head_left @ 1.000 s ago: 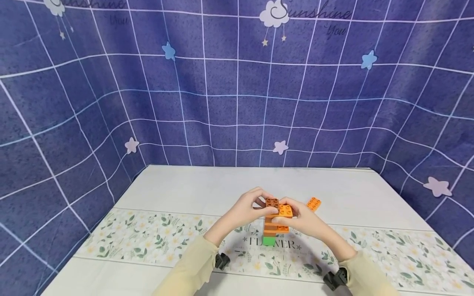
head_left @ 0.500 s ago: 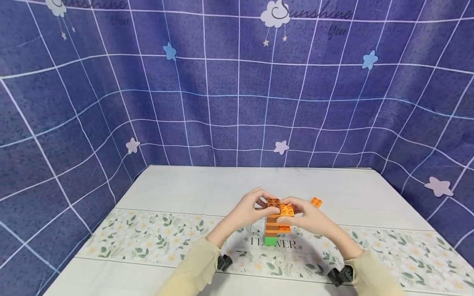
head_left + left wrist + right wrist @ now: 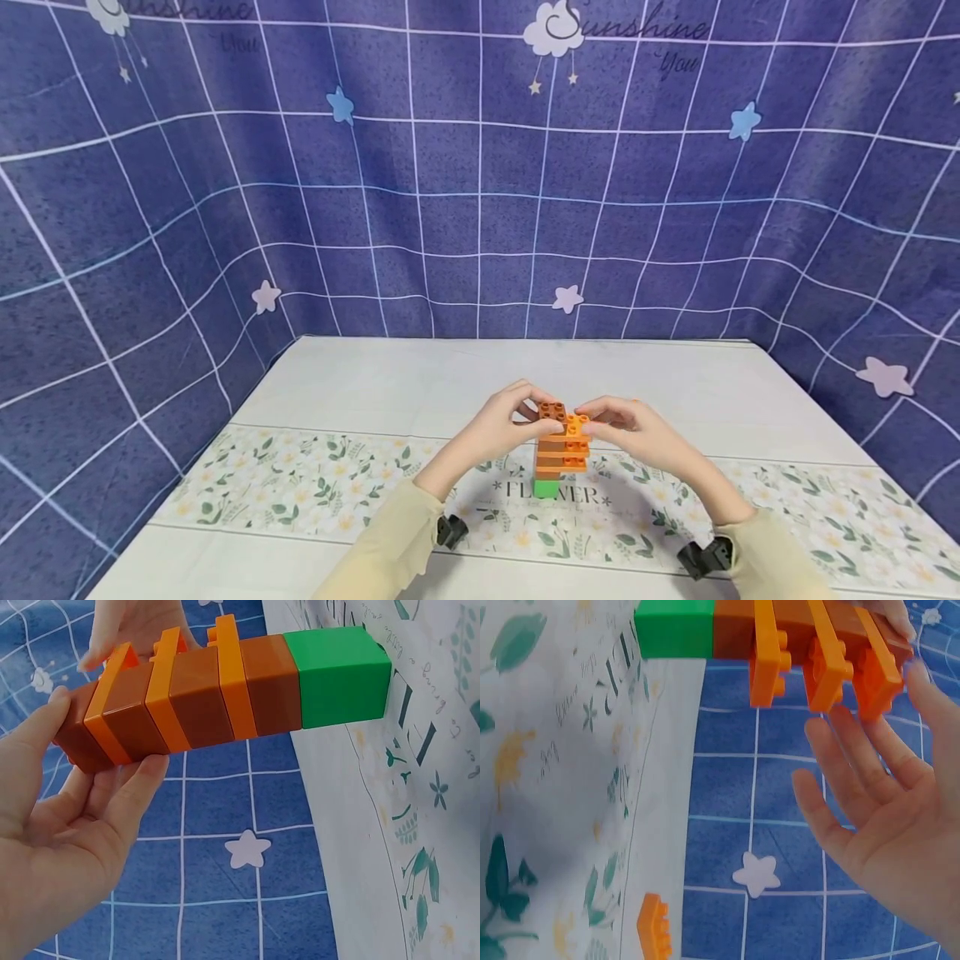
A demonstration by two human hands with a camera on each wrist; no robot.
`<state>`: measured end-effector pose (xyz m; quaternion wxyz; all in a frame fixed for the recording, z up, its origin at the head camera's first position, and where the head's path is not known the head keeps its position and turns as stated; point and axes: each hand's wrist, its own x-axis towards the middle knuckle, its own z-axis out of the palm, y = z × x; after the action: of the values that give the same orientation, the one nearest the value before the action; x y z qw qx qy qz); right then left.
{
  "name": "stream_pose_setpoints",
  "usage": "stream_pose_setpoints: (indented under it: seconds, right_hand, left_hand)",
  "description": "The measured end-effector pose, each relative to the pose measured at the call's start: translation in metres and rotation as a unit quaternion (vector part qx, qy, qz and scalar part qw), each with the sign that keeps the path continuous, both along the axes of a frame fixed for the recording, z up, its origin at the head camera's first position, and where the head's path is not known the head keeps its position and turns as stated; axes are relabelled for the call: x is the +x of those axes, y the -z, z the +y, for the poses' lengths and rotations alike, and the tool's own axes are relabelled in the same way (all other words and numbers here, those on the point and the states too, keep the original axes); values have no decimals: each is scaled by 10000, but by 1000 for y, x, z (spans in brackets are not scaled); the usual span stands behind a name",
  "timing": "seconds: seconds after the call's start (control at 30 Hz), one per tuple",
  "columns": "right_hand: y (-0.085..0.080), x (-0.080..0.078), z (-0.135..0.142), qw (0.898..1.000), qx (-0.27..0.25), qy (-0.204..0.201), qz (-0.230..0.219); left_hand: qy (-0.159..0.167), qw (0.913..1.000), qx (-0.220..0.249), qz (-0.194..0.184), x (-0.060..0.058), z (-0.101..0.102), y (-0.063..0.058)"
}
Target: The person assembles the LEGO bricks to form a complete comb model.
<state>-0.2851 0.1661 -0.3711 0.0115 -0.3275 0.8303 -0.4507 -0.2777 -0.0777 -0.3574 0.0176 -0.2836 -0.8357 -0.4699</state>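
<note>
A tower of toy building bricks stands upright on the table, with a green brick [image 3: 547, 488] at its base. Above it, brown bricks [image 3: 202, 697] alternate with orange plates [image 3: 826, 667] that jut out to the right. My left hand [image 3: 501, 423] holds the brown brick [image 3: 552, 412] at the top between thumb and fingers. Beside the uppermost orange plate [image 3: 876, 675] is my right hand [image 3: 637, 429], its fingers loosely extended and the palm showing in the right wrist view. Whether its fingertips touch that plate I cannot tell.
A loose orange plate [image 3: 653, 926] lies on the table to the right, almost hidden behind the right hand in the head view. A floral-printed cloth [image 3: 300, 483] covers the table. A blue gridded curtain [image 3: 450, 217] hangs around the back and sides.
My right hand has drawn back to the right, uncovering more of the protruding orange plates and hiding most of the loose plate. The left hand and the tower have stayed in place.
</note>
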Motion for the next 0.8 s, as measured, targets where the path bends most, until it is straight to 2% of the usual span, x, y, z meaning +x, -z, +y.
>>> stream_pose_setpoints:
  seconds: [0.23,0.57,0.8]
  right_hand:
    - [-1,-7,13,9986,-63,509,83]
    - [3,-17,16,9957,216,783,455]
    - [12,-28,19,9846,622,1362,901]
  left_hand:
    - [11,9999,-111,-31,-1,-1,-1]
    - [-68,9999,-35,-123,-2,-2,2]
    - [-48,9999,7,-156,-2,-1,2]
